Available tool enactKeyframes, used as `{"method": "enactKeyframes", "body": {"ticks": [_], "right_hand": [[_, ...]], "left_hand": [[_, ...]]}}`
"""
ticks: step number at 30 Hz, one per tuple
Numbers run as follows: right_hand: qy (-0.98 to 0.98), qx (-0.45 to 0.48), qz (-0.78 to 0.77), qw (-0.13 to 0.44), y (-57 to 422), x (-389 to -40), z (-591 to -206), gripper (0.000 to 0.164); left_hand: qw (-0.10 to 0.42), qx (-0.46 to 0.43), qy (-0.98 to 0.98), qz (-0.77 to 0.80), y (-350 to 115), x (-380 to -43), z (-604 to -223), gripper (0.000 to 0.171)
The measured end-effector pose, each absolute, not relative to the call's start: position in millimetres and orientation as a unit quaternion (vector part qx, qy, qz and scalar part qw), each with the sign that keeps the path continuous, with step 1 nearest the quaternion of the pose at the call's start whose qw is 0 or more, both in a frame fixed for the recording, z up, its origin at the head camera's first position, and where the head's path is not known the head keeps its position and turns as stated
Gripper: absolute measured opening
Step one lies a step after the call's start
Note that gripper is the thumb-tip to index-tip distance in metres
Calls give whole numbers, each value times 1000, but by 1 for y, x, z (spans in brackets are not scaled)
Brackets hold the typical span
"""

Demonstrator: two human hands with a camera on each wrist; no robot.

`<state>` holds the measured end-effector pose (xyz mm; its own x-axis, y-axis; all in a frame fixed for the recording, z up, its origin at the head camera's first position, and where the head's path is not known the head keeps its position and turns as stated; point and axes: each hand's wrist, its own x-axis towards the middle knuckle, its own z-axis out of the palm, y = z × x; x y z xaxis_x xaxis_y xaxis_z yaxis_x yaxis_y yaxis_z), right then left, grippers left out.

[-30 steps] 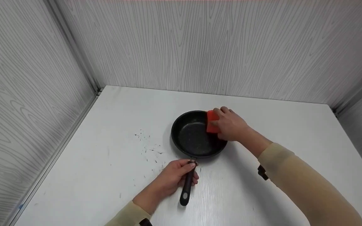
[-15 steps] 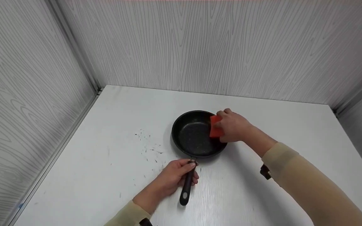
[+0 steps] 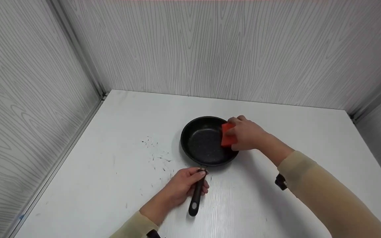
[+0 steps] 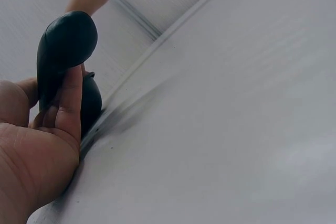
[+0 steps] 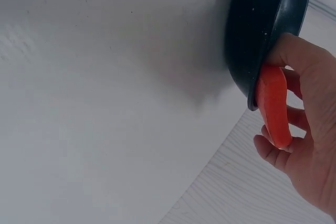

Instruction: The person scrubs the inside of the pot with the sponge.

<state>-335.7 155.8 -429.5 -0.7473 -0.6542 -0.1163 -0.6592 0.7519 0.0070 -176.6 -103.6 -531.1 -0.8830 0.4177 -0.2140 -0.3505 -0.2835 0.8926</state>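
A black frying pan (image 3: 202,142) sits on the white table, its handle (image 3: 195,200) pointing toward the person. The left hand (image 3: 180,185) grips that handle close to the pan, thumb on top; in the left wrist view the fingers curl around the handle (image 4: 65,43) from below. At the pan's right inner wall, the right hand (image 3: 248,134) holds a red sponge (image 3: 227,140). In the right wrist view the sponge (image 5: 274,108) is pinched between thumb and fingers and lies against the rim of the pan (image 5: 257,30). Part of the sponge is hidden by the fingers.
Dark specks and smears (image 3: 159,157) mark the white table (image 3: 111,185) left of the pan. A grey wood-grain panel (image 3: 190,49) rises behind the table, with another panel (image 3: 21,99) at the left.
The right hand and sponge have shifted slightly right and toward the person along the pan's right wall. The left hand and the pan have stayed practically still.
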Motion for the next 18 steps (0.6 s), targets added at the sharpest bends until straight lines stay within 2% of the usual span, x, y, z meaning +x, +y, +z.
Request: {"method": "enactKeyframes", "body": {"ticks": [18], "right_hand": [[935,-344,5,89,160,-330,-423,35]], "left_hand": [[236,33,548,802,-103,-178,-532,34]]}}
